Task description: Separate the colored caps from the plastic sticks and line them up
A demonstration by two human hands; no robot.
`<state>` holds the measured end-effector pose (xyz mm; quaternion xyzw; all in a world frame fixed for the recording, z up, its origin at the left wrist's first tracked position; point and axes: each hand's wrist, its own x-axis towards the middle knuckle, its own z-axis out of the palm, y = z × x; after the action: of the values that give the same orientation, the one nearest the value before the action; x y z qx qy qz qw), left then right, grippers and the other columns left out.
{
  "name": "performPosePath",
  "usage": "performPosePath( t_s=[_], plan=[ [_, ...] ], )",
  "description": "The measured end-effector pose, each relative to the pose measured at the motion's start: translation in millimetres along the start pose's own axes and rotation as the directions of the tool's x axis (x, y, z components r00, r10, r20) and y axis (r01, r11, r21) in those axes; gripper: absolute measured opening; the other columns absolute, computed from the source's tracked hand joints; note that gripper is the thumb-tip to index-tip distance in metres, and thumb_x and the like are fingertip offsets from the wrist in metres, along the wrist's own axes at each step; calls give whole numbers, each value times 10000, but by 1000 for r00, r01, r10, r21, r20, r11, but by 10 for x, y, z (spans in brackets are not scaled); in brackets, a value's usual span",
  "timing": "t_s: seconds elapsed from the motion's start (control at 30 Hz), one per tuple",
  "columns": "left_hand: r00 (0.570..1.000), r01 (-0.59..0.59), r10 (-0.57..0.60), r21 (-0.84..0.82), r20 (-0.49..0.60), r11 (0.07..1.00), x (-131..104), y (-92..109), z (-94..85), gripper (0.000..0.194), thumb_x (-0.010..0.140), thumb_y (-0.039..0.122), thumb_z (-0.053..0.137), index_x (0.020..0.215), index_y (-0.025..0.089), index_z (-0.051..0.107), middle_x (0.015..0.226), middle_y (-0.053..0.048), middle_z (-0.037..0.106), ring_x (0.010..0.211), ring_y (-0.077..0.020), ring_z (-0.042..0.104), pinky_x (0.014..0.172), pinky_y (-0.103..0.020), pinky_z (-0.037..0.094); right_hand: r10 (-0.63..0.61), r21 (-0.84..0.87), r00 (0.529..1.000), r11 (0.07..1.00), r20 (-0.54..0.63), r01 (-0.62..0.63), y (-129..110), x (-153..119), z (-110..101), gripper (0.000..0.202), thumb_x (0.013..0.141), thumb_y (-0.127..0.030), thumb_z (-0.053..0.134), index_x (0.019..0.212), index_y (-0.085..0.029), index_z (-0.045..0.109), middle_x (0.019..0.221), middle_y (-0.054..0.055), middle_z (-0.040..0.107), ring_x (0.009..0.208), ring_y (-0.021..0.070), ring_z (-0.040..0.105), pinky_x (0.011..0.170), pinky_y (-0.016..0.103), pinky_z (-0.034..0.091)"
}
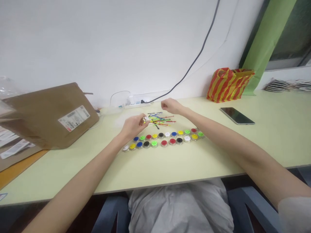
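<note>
**Sticks still loose, caps in two rows**

Here we see our left hand (133, 124) with fingers pinched on a small whitish piece (146, 119); what it is we cannot tell. Our right hand (170, 105) is closed in a loose fist above the coloured sticks (160, 119), which lie unsorted. Near them, the round caps (165, 139) already stand in two rows on the table (170, 165).

The tabletop (170, 165) was pale green. The round caps (165, 138) came in blue, green, red, yellow, black and white. The bag (228, 84) wore red and yellow stripes. The box (46, 116) was brown.
</note>
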<state>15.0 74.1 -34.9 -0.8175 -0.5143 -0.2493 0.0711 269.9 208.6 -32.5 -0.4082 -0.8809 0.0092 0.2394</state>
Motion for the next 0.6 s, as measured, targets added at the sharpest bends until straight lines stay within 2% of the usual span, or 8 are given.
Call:
performPosePath(
  t_s=[0.2, 0.4, 0.5, 0.6],
  plan=[
    [1000, -5, 5, 14, 15, 1000, 2, -16, -1, 324, 934, 507, 556, 1035, 220, 667, 756, -2, 699, 693, -190, 644, 634, -289, 387, -51, 181, 994, 981, -92, 67, -114, 43, -29, 124, 825, -91, 605, 858, -138, 715, 877, 70, 735, 795, 170, 618, 736, 266, 422],
    [1000, 26, -25, 42, -7, 999, 10, -12, -9, 416, 965, 550, 507, 1090, 200, 695, 775, -33, 720, 724, -218, 653, 634, -304, 376, -192, 469, 977, 857, -95, 214, -406, 57, -172, 51, 822, -178, 658, 817, -144, 696, 795, 39, 712, 756, 161, 624, 703, 267, 462],
    [996, 57, -55, 30, -66, 998, 10, -7, -17, 425, 971, 577, 494, 1003, 207, 699, 767, -37, 716, 705, -213, 640, 631, -302, 365, -262, 518, 962, 813, -82, 266, -581, 52, -213, 57, 823, -190, 659, 817, -143, 692, 804, 39, 712, 748, 159, 625, 679, 267, 464],
    [991, 82, -80, 14, -108, 997, 12, -19, -18, 442, 960, 611, 509, 852, 213, 669, 705, -25, 685, 641, -197, 599, 611, -300, 341, -313, 504, 947, 809, -66, 303, -713, 58, -223, 36, 816, -168, 658, 806, -150, 687, 792, 30, 704, 727, 149, 611, 680, 269, 460]
  ],
)
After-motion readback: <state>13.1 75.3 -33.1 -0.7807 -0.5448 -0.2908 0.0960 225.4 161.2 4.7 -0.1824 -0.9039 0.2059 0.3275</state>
